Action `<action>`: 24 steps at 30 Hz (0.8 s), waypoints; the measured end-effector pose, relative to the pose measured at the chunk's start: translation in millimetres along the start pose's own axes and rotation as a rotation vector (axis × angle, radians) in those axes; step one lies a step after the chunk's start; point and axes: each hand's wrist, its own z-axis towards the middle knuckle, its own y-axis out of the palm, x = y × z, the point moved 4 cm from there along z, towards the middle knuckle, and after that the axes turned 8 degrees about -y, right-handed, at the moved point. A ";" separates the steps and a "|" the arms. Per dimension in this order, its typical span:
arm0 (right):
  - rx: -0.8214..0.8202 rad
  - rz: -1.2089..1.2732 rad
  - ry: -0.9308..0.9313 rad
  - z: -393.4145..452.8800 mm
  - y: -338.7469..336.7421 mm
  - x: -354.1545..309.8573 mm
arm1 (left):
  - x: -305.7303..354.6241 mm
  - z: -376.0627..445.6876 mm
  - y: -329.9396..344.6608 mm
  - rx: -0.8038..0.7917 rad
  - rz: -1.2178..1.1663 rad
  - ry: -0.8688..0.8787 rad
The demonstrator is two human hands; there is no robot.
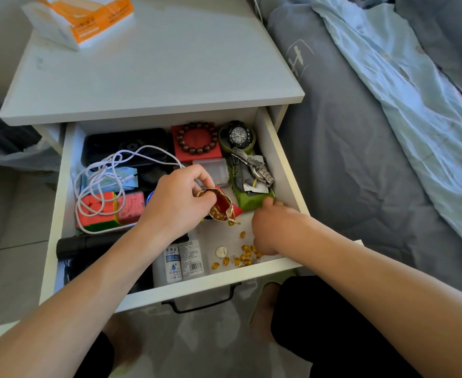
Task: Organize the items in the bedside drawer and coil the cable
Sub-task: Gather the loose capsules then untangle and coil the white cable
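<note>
— Inside the drawer [68,170], what's held?
— Left hand [179,197] pinches a red pouch [220,204] open; right hand [270,230] curls over amber capsules [244,255].
— The cable [98,175]?
— Loose, tangled over the cubes [101,211], back left.

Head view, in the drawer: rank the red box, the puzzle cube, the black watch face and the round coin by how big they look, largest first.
1. red box and puzzle cube: they look alike, and both are partly covered, so I won't rank them.
2. black watch face
3. round coin, clearly smallest.
</note>
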 end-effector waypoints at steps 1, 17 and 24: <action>-0.007 -0.009 0.005 1.6 -1.4 -1.0 | -0.4 0.4 0.4 -0.002 0.007 -0.002; -0.046 0.080 -0.094 -24.3 -7.3 -1.8 | 0.2 -0.4 -4.2 0.014 0.014 0.023; -0.025 0.232 -0.060 -14.2 -4.3 1.2 | 4.1 -0.5 1.4 0.000 0.013 0.014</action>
